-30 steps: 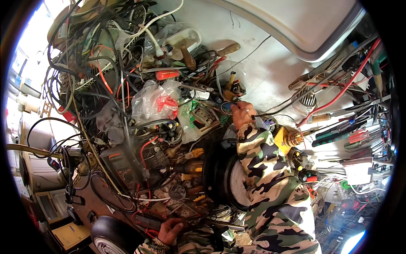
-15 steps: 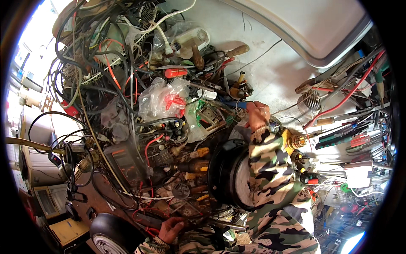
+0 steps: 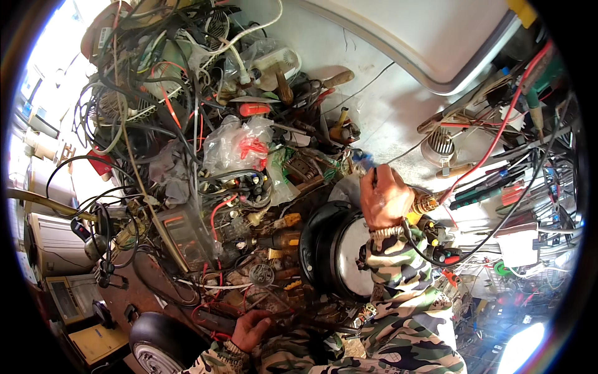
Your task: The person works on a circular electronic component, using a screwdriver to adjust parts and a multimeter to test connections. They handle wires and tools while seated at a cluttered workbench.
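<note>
My right hand [image 3: 383, 196] is closed above the upper rim of a black round housing with a pale inner disc [image 3: 352, 258]; what its fingers grip is hidden. A blurred blue thing [image 3: 364, 162] shows just beyond the fingertips, and a black cable [image 3: 468, 249] loops beside the wrist. My left hand [image 3: 249, 327] is low in the view, fingers curled beside dark parts and red wires [image 3: 219, 335]; its grip is unclear. Yellow-handled tools [image 3: 286, 221] lie left of the housing, near a clear bag with red contents [image 3: 230, 140].
Tangled cables [image 3: 143, 93] heap at upper left, beside a pale board [image 3: 374, 87] with a white tray [image 3: 430, 37]. Hand tools and wires [image 3: 523, 193] crowd the right. A wheel with a black tyre [image 3: 165, 333] sits at lower left.
My right hand has moved down toward me from beside the blue-handled thing, turning its back upward. The black cable on the right now hangs in a wide loop. My left hand has barely moved.
</note>
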A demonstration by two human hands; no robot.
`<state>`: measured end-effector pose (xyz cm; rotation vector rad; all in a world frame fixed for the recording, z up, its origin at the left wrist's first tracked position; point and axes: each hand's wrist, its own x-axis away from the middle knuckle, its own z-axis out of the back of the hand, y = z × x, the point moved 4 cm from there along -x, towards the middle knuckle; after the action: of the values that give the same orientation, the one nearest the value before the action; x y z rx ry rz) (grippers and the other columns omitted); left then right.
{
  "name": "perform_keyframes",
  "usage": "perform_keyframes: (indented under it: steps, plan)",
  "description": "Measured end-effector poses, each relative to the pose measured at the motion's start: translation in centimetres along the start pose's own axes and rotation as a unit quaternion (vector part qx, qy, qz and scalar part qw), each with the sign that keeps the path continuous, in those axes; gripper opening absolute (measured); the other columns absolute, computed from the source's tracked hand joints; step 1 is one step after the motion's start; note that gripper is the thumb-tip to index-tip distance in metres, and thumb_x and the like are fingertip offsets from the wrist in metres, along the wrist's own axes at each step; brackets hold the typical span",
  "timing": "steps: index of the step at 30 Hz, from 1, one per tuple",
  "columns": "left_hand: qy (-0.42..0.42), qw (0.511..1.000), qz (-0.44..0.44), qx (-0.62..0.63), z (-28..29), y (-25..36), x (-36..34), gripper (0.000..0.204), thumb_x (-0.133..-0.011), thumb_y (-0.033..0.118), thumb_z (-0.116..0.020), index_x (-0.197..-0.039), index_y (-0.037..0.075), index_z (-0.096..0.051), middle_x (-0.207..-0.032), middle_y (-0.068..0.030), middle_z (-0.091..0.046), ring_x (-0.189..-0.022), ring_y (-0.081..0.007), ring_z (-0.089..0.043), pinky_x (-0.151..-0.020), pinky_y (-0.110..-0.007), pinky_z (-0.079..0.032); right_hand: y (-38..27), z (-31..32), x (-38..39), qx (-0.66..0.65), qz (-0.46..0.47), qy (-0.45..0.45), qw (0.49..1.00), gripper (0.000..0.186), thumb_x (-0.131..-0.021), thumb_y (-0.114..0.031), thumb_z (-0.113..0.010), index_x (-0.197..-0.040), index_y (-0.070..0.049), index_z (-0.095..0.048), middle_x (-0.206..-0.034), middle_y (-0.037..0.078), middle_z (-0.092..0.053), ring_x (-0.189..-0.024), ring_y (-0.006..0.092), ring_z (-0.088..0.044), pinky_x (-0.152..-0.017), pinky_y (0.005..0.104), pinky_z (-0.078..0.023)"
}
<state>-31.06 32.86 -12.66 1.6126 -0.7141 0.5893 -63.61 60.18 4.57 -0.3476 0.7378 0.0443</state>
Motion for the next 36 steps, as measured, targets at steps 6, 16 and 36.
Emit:
perform_keyframes:
  steps: [6, 16, 36]
  plan:
    - [0.031, 0.988, -0.13, -0.077, 1.3, 1.3, 1.5, 0.035, -0.103, 0.024, -0.064, -0.122, -0.005, -0.065, -0.107, -0.012, -0.073, -0.097, -0.0184, -0.068, -0.085, -0.038, -0.055, -4.1, 5.7, 2.6, -0.202, -0.152, -0.017, 0.967, 0.023, -0.089, -0.007, -0.069, -0.073, 0.001, -0.056, -0.062, 0.015, -0.057, -0.05, 0.0224, -0.053, -0.051, 0.035, -0.042]
    - [0.18, 0.89, -0.396, -0.14, 1.4, 12.2, 8.1, 0.023, -0.095, 0.006, -0.07, -0.117, -0.001, -0.067, -0.106, -0.0159, -0.073, -0.096, -0.0262, -0.073, -0.085, -0.037, -0.056, -13.5, 15.4, 10.1, -0.041, 0.084, -0.057, 0.994, 0.025, -0.079, -0.003, -0.071, -0.069, -0.007, -0.048, -0.064, 0.011, -0.053, -0.05, 0.0307, -0.055, -0.046, 0.0416, -0.044]
    - [-0.059, 0.938, -0.342, -0.013, -1.3, 7.6, 11.6, 0.098, -0.084, 0.006, -0.076, -0.163, 0.012, -0.019, -0.145, -0.019, -0.051, -0.136, -0.0303, -0.05, -0.112, -0.046, -0.042, -12.4, 23.4, 18.1, -0.503, -0.314, -0.257, 0.763, 0.031, -0.1, -0.018, -0.064, -0.075, 0.001, -0.058, -0.061, -0.001, -0.052, -0.051, 0.0043, -0.048, -0.051, 0.0252, -0.052]
